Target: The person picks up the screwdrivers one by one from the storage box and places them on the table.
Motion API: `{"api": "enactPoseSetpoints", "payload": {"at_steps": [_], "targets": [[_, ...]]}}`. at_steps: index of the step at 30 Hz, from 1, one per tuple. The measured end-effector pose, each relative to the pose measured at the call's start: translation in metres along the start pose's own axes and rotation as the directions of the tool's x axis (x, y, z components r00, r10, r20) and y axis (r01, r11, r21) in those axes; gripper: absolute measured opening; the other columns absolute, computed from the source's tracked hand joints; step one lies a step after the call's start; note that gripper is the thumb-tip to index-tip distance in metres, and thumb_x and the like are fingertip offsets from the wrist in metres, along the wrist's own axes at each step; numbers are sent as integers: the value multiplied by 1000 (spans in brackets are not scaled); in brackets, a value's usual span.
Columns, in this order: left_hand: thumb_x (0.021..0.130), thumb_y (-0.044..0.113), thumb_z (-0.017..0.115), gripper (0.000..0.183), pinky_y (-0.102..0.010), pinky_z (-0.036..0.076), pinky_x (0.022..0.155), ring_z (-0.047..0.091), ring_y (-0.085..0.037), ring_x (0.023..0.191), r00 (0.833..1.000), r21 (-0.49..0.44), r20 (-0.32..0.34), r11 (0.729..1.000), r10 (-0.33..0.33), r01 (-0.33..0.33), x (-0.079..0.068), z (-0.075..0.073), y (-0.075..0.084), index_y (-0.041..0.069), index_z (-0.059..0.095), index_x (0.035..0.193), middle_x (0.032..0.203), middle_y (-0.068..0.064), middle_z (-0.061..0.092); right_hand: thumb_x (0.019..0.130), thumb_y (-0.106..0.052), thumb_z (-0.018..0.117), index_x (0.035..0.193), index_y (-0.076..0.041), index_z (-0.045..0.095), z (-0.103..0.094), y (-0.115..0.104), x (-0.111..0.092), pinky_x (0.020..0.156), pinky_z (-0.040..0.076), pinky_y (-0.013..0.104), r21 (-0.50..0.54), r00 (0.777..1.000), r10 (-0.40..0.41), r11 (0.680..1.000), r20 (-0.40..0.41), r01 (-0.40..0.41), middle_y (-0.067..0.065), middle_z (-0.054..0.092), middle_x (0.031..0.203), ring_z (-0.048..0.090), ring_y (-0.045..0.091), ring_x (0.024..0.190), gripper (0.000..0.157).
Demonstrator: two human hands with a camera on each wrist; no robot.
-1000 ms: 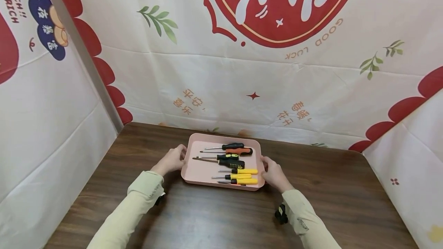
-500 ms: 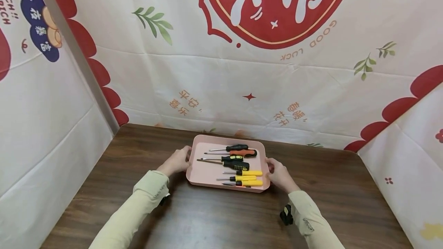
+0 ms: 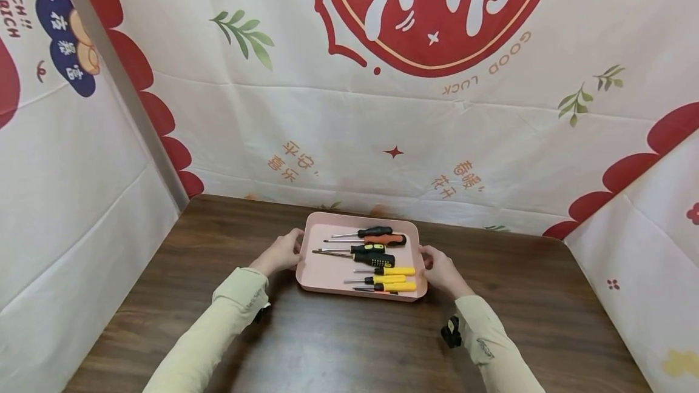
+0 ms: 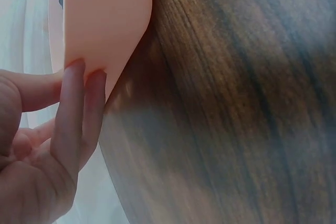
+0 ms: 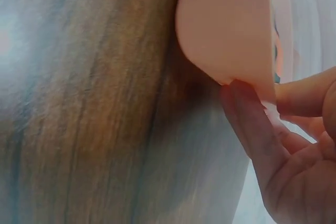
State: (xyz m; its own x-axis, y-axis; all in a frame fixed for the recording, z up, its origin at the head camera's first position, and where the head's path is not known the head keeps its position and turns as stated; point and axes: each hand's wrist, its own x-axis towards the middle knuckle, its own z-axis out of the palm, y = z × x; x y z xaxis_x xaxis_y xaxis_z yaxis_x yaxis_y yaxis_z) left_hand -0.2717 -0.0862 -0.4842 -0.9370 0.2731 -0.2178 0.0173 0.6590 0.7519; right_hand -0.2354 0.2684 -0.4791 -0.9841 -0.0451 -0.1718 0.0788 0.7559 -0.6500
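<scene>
Pink shallow plastic-looking tray (image 3: 324, 275), rounded corners, and it's right between the two hands, so neither is nearer. The left hand (image 3: 280, 253) is on its left short side, the right hand (image 3: 441, 270) on its right short side, both around the middle of that side. Long axis runs hand to hand, roughly along the far edge of the dark brown wood-grain worktop (image 3: 349, 344). It's close to that edge, bit nearer the far left corner than the far right.

Going by the wrist views, both hands are clamped on the tray wall, thumb up at the rim, fingers on the outside. Can't tell if the base is flat on the wood or slightly off it.

Count: one tray, seven screwdrivers I can make out. Far to near: one slim black-handled (image 3: 366, 233), one orange-and-black (image 3: 371, 240), one short black with yellow patches (image 3: 356, 250), one chunky black with yellow dots (image 3: 358, 257), then three small yellow-handled ones (image 3: 379, 279). Handles all toward the right hand, shafts pointing left. Some dark bit (image 3: 394, 292) peeks out under the nearest yellow one, too hidden to call.
</scene>
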Motion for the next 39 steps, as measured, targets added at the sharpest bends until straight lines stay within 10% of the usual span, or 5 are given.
{"api": "enactPoseSetpoints", "payload": {"at_steps": [25,39], "targets": [[80,-9,57,54,-28,53,54,60,-20,71,999,-17,27,1000,-24,24,1,1,3,-1,35,129,90,-18,59,72,-1,70,107,8,57,-36,-18,41,66,50,36,-255,967,-197,938,161,234,15,61,87,57,22,76,38],[79,-10,56,49,-27,51,49,61,-21,69,999,15,7,999,36,-36,-1,0,4,-4,38,124,92,-21,60,84,-4,59,112,8,56,-13,-38,75,78,49,43,-142,957,-270,949,102,283,22,60,103,57,32,93,31]]}}
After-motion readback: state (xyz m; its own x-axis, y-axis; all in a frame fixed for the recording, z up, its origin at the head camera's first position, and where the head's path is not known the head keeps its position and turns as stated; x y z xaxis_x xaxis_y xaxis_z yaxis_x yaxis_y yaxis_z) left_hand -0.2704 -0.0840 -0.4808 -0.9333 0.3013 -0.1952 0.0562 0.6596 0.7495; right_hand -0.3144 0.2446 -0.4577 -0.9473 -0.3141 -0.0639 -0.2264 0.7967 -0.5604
